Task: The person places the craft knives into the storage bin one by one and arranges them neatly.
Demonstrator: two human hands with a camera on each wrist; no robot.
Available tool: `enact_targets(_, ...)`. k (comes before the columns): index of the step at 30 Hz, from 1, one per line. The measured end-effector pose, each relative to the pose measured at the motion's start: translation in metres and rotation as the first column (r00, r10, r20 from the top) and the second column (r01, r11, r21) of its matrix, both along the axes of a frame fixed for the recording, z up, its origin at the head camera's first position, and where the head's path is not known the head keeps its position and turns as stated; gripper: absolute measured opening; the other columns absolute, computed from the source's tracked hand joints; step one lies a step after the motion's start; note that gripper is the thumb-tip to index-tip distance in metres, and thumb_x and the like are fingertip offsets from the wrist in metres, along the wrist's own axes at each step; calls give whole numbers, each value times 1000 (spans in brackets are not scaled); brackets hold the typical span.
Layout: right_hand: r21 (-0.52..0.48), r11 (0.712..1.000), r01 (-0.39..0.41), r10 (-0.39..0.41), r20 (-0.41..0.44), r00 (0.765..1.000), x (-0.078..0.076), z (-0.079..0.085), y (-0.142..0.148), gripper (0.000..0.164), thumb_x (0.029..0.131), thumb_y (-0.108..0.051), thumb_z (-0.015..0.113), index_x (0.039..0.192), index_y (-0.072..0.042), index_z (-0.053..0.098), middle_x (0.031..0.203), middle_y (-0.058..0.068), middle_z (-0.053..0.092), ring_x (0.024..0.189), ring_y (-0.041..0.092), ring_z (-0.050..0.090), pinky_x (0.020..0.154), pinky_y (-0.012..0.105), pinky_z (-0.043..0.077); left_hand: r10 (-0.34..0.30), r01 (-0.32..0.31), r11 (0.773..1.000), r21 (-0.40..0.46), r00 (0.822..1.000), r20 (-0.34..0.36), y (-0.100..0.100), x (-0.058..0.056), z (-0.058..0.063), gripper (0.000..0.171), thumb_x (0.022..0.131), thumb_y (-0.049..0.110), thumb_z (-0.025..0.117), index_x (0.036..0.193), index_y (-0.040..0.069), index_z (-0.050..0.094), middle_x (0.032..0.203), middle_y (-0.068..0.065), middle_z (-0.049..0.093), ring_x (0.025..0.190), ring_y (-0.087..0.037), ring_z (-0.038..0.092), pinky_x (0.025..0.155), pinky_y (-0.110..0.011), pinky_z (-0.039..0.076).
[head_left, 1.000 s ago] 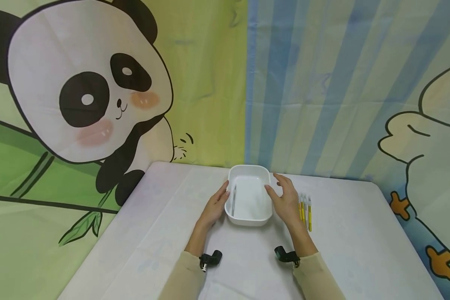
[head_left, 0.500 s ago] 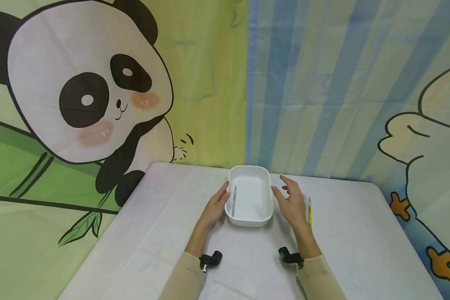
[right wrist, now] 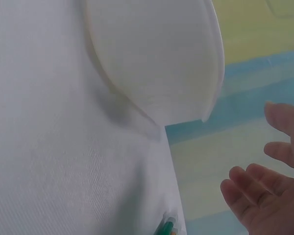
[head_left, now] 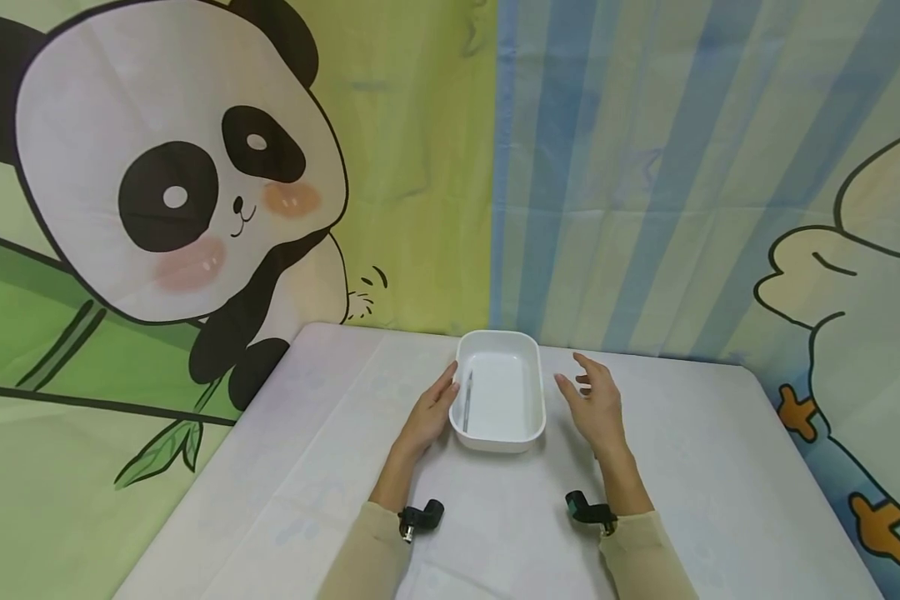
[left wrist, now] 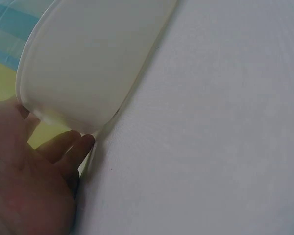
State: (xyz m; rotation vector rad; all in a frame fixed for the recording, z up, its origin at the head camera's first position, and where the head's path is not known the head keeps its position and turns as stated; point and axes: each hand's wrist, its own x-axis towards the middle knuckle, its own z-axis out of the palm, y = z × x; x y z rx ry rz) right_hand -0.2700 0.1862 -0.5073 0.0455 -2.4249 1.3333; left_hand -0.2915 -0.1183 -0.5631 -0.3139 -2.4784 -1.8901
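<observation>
A white rectangular plastic box [head_left: 499, 445] stands on the table, its opening facing up. Along its inner left side lies one slender grey pen [head_left: 467, 404]. My left hand [head_left: 429, 417] touches the box's left wall with its fingertips; the left wrist view has those fingers [left wrist: 73, 152] lightly bent against the outer wall. To the right of the box, and apart from it, hangs my right hand [head_left: 597, 410] with fingers spread and nothing in them. Low in the right wrist view, the clear-capped end of a pen [right wrist: 167, 225] peeks in, green inside; the head view has it hidden behind my right hand.
A white cloth covers the table [head_left: 720, 467], whose far edge meets a printed curtain [head_left: 607, 167] with a panda and blue stripes. Small black cameras [head_left: 422, 518] are strapped to both wrists.
My right hand has moved away from the box's right side, over to the right, now covering the row of yellow-and-clear pens. My left hand and the box have stayed put.
</observation>
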Motion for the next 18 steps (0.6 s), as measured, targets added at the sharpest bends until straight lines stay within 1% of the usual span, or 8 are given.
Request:
enact_targets(4, 4, 1000, -8, 8, 25, 1000, 1, 0, 4, 60, 100, -29, 73, 152, -8, 51, 152, 21, 51, 121, 42, 63, 99, 56, 57, 3, -3, 1000, 4, 1000, -4, 0, 0, 1, 55, 110, 46, 48, 162, 34, 37, 168, 12, 34, 158, -20, 28, 131, -47, 21)
enact_targets(11, 27, 1000, -11, 8, 84, 996, 2, -1, 9, 62, 101, -31, 71, 155, -10, 48, 154, 21, 49, 121, 41, 63, 98, 55, 58, -4, 4, 999, 32, 1000, -13, -1, -1, 0, 54, 109, 44, 50, 161, 32, 39, 168, 9, 35, 158, -22, 28, 131, -49, 20)
enact_targets(18, 68, 998, -20, 11, 128, 992, 1, -8, 17, 63, 102, -32, 69, 156, -8, 46, 155, 23, 46, 121, 42, 63, 96, 56, 58, -3, 3, 1000, 29, 1000, -6, -1, -2, -1, 52, 110, 43, 50, 161, 35, 39, 168, 11, 35, 158, -20, 28, 131, -47, 20)
